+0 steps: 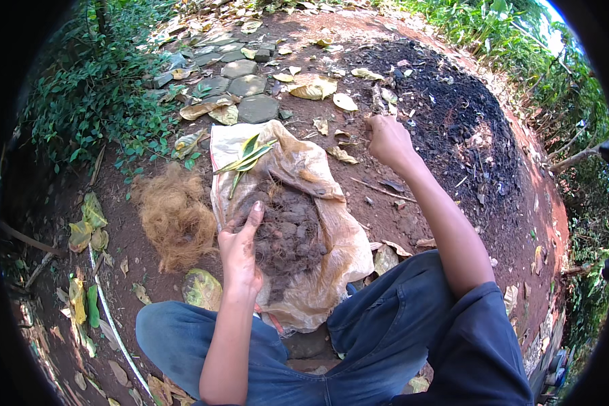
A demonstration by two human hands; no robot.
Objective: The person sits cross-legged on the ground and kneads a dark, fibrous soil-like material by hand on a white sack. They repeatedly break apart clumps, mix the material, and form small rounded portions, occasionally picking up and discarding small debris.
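A pale woven plastic sack lies on the ground before me, bearing a heap of dark, fibrous soil clumps. My left hand rests at the heap's left edge with the thumb raised; its fingers are partly hidden, and whether they hold anything does not show. Several green leaves with yellow edges lie on the sack's upper left part. My right hand is curled round the near end of a short, rough stick-like piece, up and to the right of the sack. Left of the sack sits a loose mass of brown coconut fibre.
Black charred debris covers the ground at the upper right. Paving stones lie beyond the sack, and a leafy bush stands at the upper left. Dry leaves, a thin twig and a long pale stem lie on the soil.
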